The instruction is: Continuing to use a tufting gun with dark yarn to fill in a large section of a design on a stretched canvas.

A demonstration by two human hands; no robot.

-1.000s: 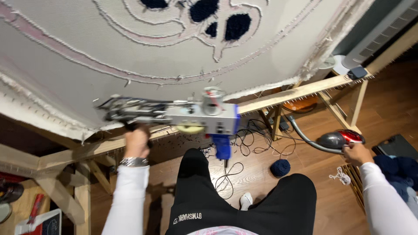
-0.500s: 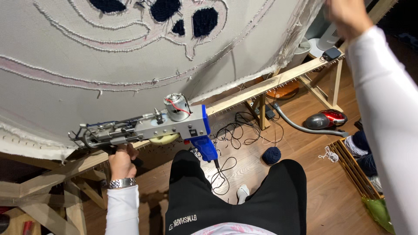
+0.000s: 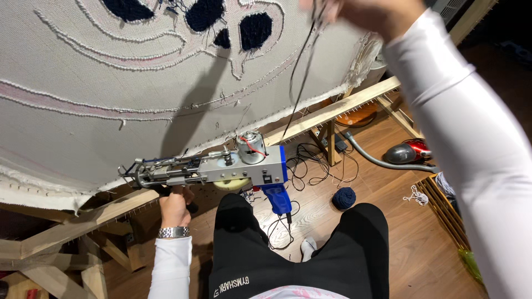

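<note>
The left hand (image 3: 176, 206) is clenched on the front grip of the tufting gun (image 3: 221, 169), which hangs level just below the stretched cloth (image 3: 111, 99). The blurred right hand (image 3: 377, 14), above it, pinches a dark yarn strand (image 3: 302, 77). Held by one hand, the grey-and-blue, motor-topped gun could tip, and the slack strand could catch on it.

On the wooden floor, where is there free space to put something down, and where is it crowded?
Bare floor lies right of the dark blue yarn ball, below the red vacuum cleaner. It is crowded under the tufting gun, held by the left hand: black cables tangle beside the wooden frame leg.
</note>
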